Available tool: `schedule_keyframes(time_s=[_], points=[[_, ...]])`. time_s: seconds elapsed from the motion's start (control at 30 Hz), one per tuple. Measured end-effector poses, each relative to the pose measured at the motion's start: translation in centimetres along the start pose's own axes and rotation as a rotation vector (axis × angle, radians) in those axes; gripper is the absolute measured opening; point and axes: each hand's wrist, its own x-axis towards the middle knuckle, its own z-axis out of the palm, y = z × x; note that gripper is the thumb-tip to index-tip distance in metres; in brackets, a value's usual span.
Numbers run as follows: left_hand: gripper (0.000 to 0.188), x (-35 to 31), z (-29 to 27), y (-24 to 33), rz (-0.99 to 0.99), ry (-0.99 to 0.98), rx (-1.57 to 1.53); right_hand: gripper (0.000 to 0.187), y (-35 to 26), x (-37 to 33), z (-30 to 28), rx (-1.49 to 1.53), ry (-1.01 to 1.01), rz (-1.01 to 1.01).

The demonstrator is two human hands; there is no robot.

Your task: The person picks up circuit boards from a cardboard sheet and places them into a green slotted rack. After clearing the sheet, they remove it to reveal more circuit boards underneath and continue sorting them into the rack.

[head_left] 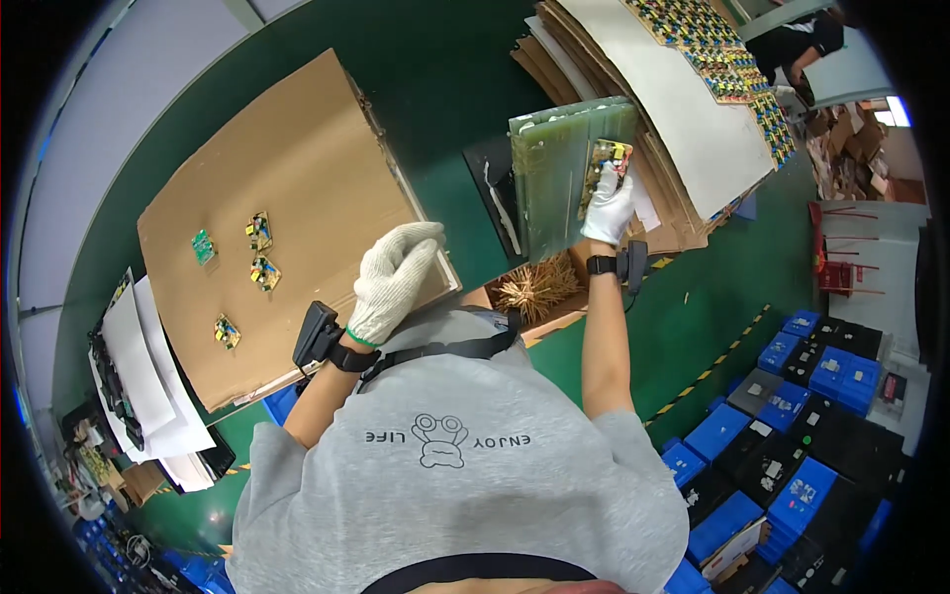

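My right hand [610, 206], in a white glove, grips a small circuit board [598, 178] with yellow and red parts. It is held over the right side of a greenish, translucent upright slab [554, 168]. My left hand [394, 282] wears a cream knit glove with a green cuff. Its fingers are curled together, with nothing visible in them, over the near right edge of a cardboard-topped table [327, 148]. Several small boards lie apart on that cardboard, among them a plain green one [204, 247] and a populated one [259, 231].
A carton of thin wooden sticks [535, 289] stands close to my body. At the far right, stacked cardboard sheets [683, 213] bear rows of circuit boards [727, 74]. Blue and black crates [722, 436] fill the lower right floor. Another person [807, 49] is at the upper right.
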Motion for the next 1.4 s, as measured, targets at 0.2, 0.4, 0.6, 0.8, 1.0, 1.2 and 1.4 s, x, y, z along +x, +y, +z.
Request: schedule_keyframes(time_s=[0.2,0.4,0.6,0.8,1.0,1.2,1.4], points=[[0.035,-1.7,-0.4,1.3,0.011,0.069,-0.016,0.048,-2.2,-2.0,-0.6,0.022,-0.012,0.019],[0.061,-2.3,-0.9,3.6,0.002,-0.093,0.107,0.039,-12.4,-8.4,-3.5,0.105,-0.805,-0.778],[0.041,-5.4,-4.0,2.4,-0.242,0.110,-0.439,0.047,-16.4,-11.3,-0.2,0.294,-0.636,-0.784],[0.033,-8.4,-7.0,2.3,-0.192,0.279,-0.604,0.037,-20.7,-17.1,2.1,0.520,-0.777,0.018],[0.026,-10.5,-11.8,-0.7,-0.154,0.372,-0.979,0.037,-23.5,-21.1,4.3,0.481,-1.020,0.228],[0.028,-12.7,-16.3,-1.2,-0.038,0.491,-1.171,0.041,-27.8,-24.1,7.8,1.372,-1.844,0.851],[0.039,-14.8,-23.2,-1.4,0.174,0.631,-1.047,0.040,-34.7,-24.7,15.5,0.582,-1.211,0.095]])
